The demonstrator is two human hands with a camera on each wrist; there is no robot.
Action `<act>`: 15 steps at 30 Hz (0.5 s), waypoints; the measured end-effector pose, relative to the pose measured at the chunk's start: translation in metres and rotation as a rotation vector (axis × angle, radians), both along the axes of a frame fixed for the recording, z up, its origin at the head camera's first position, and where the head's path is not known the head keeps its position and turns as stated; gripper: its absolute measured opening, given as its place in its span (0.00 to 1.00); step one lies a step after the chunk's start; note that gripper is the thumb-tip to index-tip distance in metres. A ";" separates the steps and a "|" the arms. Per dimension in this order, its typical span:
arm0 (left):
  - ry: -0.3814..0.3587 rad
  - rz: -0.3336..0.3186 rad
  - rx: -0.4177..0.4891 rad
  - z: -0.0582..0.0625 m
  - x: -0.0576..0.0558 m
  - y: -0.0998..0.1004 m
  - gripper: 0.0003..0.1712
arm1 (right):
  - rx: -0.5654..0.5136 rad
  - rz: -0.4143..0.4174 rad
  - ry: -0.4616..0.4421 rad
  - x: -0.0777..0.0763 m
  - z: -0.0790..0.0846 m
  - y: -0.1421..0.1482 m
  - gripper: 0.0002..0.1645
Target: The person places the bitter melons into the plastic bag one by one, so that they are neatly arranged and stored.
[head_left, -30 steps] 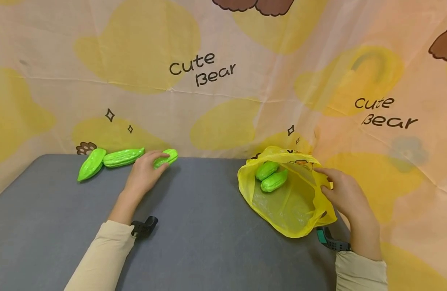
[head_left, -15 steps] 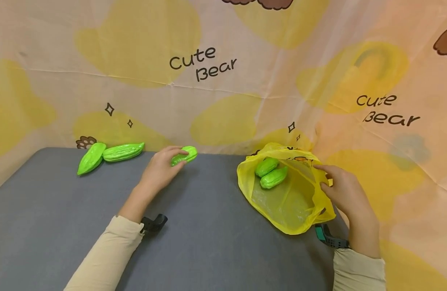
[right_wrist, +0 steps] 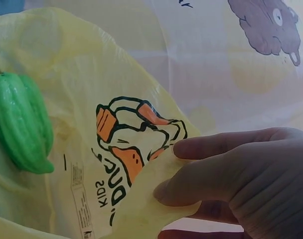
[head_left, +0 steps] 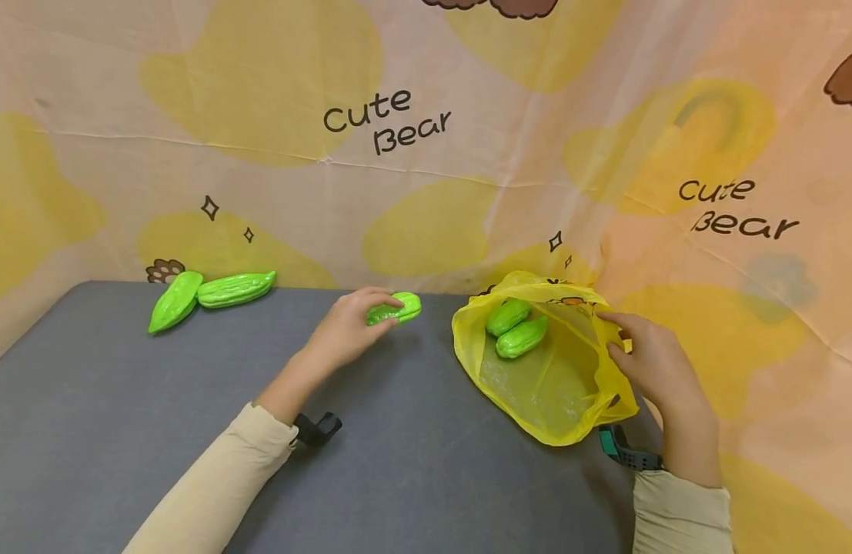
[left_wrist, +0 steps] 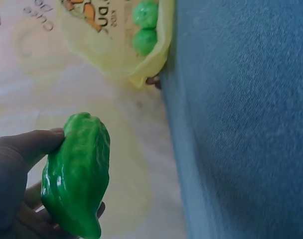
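Observation:
In the head view my left hand grips a glossy green ribbed gourd above the table, to the left of the bag. The left wrist view has this gourd with its pointed end down, between the thumb and the curled fingers. A thin yellow plastic bag lies on its side with its mouth facing me. Inside it lie two more gourds, one behind the other. My right hand pinches the right edge of the bag's mouth between thumb and fingers, keeping it spread.
Two gourds, one slanted and one lengthwise, lie touching at the table's back left. The grey table meets a printed cloth backdrop at its far edge. The backdrop also runs along the right side.
My left hand has carried its gourd rightward from beside the two gourds at the left toward the bag. The right hand and the bag have hardly moved.

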State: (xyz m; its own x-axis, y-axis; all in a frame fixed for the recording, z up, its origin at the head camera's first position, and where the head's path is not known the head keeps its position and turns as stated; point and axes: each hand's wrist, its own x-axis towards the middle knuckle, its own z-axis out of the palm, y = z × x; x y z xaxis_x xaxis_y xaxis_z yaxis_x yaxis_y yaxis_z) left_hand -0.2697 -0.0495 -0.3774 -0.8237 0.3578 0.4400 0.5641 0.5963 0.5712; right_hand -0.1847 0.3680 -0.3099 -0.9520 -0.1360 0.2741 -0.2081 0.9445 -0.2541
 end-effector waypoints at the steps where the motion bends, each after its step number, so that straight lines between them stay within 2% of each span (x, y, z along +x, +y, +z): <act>1: -0.002 -0.007 -0.009 0.000 0.000 0.003 0.16 | 0.004 0.003 0.002 0.000 0.000 0.000 0.28; 9: -0.026 -0.073 -0.068 0.000 -0.003 0.028 0.15 | 0.011 0.006 0.001 0.001 0.004 0.001 0.28; 15: -0.077 -0.122 -0.087 -0.002 -0.002 0.042 0.15 | -0.007 0.002 -0.016 0.000 0.003 0.000 0.28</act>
State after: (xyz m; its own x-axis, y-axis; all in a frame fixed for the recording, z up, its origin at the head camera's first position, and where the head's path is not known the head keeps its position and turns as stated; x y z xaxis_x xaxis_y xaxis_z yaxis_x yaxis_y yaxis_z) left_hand -0.2714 -0.0071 -0.3795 -0.8019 0.4913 0.3399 0.5917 0.5750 0.5650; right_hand -0.1844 0.3678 -0.3073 -0.9560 -0.1364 0.2597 -0.2061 0.9422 -0.2640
